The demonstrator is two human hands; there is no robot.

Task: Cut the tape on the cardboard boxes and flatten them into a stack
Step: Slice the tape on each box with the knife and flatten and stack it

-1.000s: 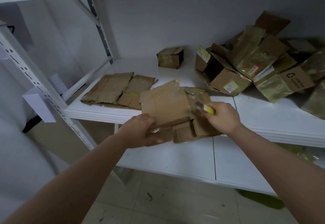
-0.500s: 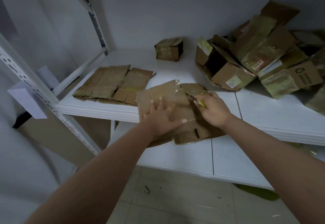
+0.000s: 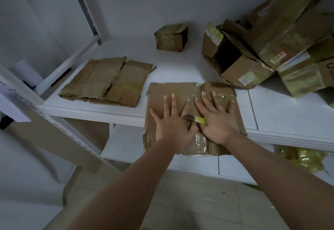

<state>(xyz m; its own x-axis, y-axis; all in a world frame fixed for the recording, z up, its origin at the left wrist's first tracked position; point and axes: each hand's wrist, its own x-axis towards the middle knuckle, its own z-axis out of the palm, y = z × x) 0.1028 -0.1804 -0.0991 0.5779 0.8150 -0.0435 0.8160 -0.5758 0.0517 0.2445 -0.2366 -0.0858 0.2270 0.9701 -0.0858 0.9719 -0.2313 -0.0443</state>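
Both hands lie flat, fingers straight: my left hand [image 3: 171, 121] and right hand [image 3: 216, 119] press the flattened box [image 3: 173, 92] onto the shelf [image 3: 271, 114], the yellow cutter [image 3: 196, 118] trapped under my right palm. No grip is closed on the cardboard. Stack of flat boxes [image 3: 108, 81] lies just left of it, nearer my left hand, so I judge the sheet must slide leftward.
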